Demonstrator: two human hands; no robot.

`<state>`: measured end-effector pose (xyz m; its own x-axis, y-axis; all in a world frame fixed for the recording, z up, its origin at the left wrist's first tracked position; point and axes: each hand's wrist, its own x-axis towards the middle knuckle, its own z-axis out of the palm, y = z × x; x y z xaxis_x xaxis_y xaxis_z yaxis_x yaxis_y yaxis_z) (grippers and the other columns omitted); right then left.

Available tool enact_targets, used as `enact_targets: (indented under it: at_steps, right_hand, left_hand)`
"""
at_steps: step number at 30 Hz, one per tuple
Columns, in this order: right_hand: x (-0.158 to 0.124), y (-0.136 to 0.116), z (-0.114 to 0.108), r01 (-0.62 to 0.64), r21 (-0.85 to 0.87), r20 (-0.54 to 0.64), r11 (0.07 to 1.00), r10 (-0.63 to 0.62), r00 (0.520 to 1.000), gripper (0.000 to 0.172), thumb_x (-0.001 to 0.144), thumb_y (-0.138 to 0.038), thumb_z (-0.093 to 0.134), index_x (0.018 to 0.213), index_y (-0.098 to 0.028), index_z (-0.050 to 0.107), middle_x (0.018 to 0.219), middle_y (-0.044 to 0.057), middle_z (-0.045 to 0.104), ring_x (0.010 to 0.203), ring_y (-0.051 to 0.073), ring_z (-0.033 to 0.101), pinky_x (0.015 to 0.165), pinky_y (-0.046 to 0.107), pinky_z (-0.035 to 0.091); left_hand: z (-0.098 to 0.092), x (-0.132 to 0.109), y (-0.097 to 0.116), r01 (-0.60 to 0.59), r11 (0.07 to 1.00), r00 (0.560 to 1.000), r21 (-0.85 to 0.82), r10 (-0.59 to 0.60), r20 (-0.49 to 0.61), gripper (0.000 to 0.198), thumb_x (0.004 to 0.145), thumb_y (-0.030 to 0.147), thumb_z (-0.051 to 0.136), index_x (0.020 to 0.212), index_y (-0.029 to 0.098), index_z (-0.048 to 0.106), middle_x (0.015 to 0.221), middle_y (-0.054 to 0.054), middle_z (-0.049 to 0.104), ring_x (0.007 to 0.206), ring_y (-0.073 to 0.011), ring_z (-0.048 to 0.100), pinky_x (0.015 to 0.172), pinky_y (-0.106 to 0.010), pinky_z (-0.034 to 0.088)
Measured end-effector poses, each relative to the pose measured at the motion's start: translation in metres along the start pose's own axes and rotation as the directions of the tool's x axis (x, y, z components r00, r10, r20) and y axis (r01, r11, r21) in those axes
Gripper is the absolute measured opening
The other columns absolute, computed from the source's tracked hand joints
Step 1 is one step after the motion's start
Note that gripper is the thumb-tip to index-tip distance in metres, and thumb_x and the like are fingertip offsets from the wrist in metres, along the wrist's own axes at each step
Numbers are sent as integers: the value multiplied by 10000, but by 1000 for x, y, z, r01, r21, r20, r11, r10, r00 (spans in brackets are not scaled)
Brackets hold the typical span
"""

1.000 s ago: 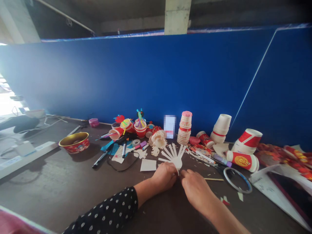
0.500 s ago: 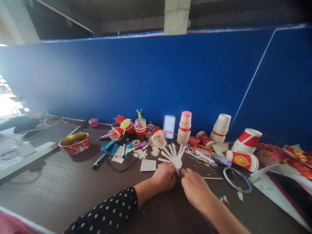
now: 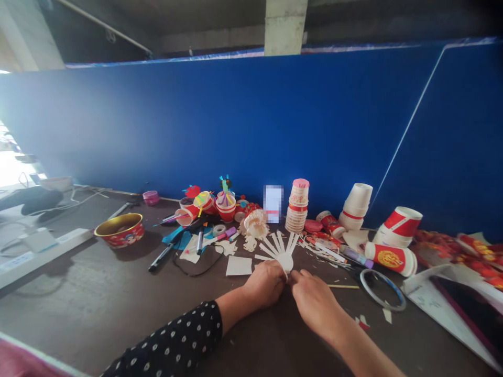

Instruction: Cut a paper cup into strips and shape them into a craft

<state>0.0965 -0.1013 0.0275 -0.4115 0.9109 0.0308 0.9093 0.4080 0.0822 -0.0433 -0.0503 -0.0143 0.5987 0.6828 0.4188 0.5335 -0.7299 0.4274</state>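
Observation:
A white paper cup cut into strips [image 3: 284, 261] lies splayed on the dark table, its strips fanning away from me. My left hand [image 3: 265, 285] is closed on its near left edge, with the fingertips curled in. My right hand [image 3: 312, 294] is closed at the near right edge, its fingers bent down against the cup; what lies right under those fingertips is hidden. A white paper square [image 3: 239, 266] rests just left of my left hand. Beyond the strips sits a cream-coloured curled paper piece [image 3: 256, 226]. A thin wooden stick [image 3: 343, 287] lies right of my right hand.
Paper cups stand stacked [image 3: 297, 209] at the back, with more white cups [image 3: 356, 204] to the right. A tape roll [image 3: 382, 290], markers [image 3: 200, 242], paper scraps and a tablet [image 3: 471, 314] surround the hands. Farther left are a gold-lined bowl [image 3: 120, 233] and a power strip [image 3: 43, 256].

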Motion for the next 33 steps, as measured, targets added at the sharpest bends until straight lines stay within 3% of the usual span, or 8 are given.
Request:
enact_targets:
  at_steps: [9,19,33]
  right_hand:
    - [-2,1,0,2,-7,-3,1000,-2,1000,367,827,-44,321,954,-124,656,1009,108,628,926,225,538,773,316,388]
    - [-6,1,-1,-18,29,0,999,18,1000,397,796,-8,315,954,-140,654,987,118,617,914,216,539,813,307,375]
    - [-4,0,-5,-8,-6,23,1000,8,1000,361,800,-23,347,932,-144,660,932,99,648,859,215,567,696,280,408]
  left_hand:
    - [-3,2,1,-56,989,997,136,48,58,124,734,110,508,700,144,622,758,-62,623,767,-187,559,745,-296,410]
    - [3,5,-2,-17,984,999,179,8,54,133,769,171,521,675,141,610,729,-60,615,744,-189,555,708,-287,413]
    - [0,3,-3,-21,991,999,134,14,51,114,746,150,522,670,149,607,723,-61,620,742,-189,559,710,-280,412]
